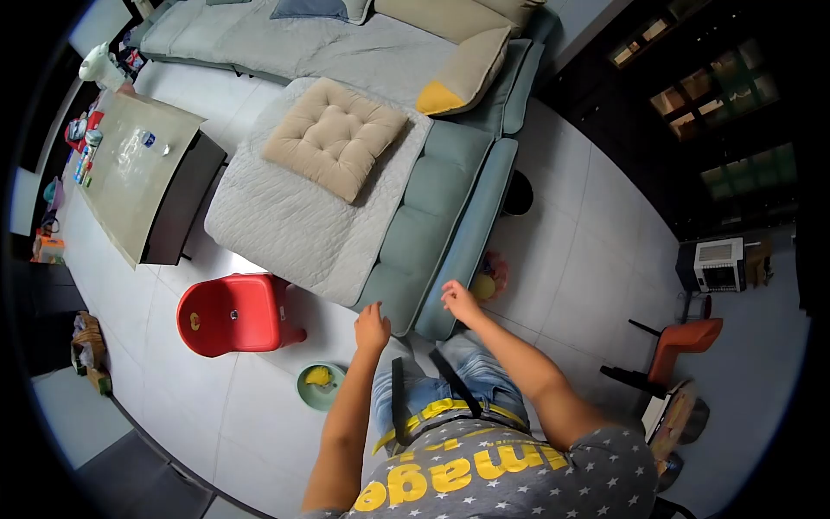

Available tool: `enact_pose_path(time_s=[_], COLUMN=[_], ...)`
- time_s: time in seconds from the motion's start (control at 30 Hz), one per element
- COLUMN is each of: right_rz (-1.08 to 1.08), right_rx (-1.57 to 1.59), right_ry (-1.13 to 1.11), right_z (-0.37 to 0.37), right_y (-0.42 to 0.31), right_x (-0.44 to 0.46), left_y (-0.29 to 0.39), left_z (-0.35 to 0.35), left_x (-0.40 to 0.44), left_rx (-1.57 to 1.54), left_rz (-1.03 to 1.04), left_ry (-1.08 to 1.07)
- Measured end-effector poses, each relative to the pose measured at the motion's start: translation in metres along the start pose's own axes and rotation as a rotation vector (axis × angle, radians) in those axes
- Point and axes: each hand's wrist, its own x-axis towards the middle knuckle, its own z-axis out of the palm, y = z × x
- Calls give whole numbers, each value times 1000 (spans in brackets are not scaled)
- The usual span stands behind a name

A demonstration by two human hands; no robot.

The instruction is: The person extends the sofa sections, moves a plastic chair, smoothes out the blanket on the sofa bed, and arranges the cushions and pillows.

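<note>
My left hand (pixel 372 329) is over the near end of the green sofa section (pixel 437 208), close to the corner of its light grey quilted cover (pixel 294 229). Its fingers are loosely bent and slightly apart, with nothing seen in them. My right hand (pixel 461 303) hovers by the sofa's long blue-green backrest (pixel 471 242), fingers apart and holding nothing. Whether either hand touches the upholstery I cannot tell. A beige tufted cushion (pixel 335 138) lies on the quilted cover, farther from me.
Left of the sofa stand a red plastic chair (pixel 232 316) and a green basin (pixel 320 396) with a yellow cloth (pixel 318 375). A coffee table (pixel 143 164) is at the far left. Behind the backrest is a pink basin (pixel 497 270); an orange chair (pixel 679 350) stands right.
</note>
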Motion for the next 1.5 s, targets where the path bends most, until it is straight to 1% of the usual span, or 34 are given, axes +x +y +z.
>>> enact_pose_path(time_s=[0.03,0.1,0.17,0.23,0.27,0.37,0.43,0.5,0.57,0.63,0.7,0.77,0.83,0.87,0.9,0.97,1.0,1.03,1.1,1.13,1.2,1.23,1.3,1.33,1.4,1.43,1.47,1.5], right_rz=[6,34,48,111,163,190,203,107,94,8,11,-73,-124,-131,-142,-319,-374,-374,-342,-348,-428,-424,-614,-622,-700,-721,-735,-747], right_rx=[-8,-29,-55,9,112,113,55,-45,-124,-301,-334,-621,-1072,-1213,-1222,-1424,-1507,-1523,-1659,-1675,-1736,-1741,-1875,-1884,-2127,-2135,-2209,-2281], right_ry=[-4,-91,-121,-156,-144,-197,-246,-309,-347,-323,-312,-292,-276,-319,-343,-397,-419,-428,-384,-393,-245,-259,-44,-59,1,-17,-100,-179], right_z=[-3,-7,-16,-32,-39,-69,-94,-120,-148,-178,-208,-229,-240,-236,-230,-220,-213,-207,-193,-190,-177,-175,-179,-180,-181,-184,-186,-189], right_y=[5,10,19,28,31,39,47,56,52,43,52,55,38,33,29,34,35,31,29,24,21,22,30,30,33,33,36,36], right_x=[3,2,7,16,23,50,73,103,131,148,169,186,190,190,193,203,214,227,257,272,299,313,343,355,381,392,402,413], left_y=[-4,-11,-8,0,5,27,46,68,91,116,141,161,171,168,166,164,161,158,143,137,123,118,115,115,113,114,113,112], left_z=[5,8,9,14,17,38,55,80,103,129,141,148,160,168,171,175,174,174,186,190,202,209,217,222,238,248,259,269], left_x=[4,13,21,27,30,38,38,37,39,42,47,59,65,64,63,63,65,67,68,70,75,78,89,97,113,119,124,131], left_rx=[-9,-16,-1,20,45,67,80,54,212,224,247,172,184,200,196,228,264,249,273,318,341,360,347,339,363,398,388,447], left_rz=[-7,-25,-93,-126,-149,-221,-260,-353,-371,-389,-401,-530,-539,-528,-554,-548,-596,-605,-679,-686,-694,-697,-710,-718,-736,-738,-759,-771], left_ry=[-11,-24,-47,-41,-38,-12,28,48,49,86,125,-8,6,7,9,-18,-142,-144,-250,-280,-232,-199,-205,-191,-175,-155,-159,-185])
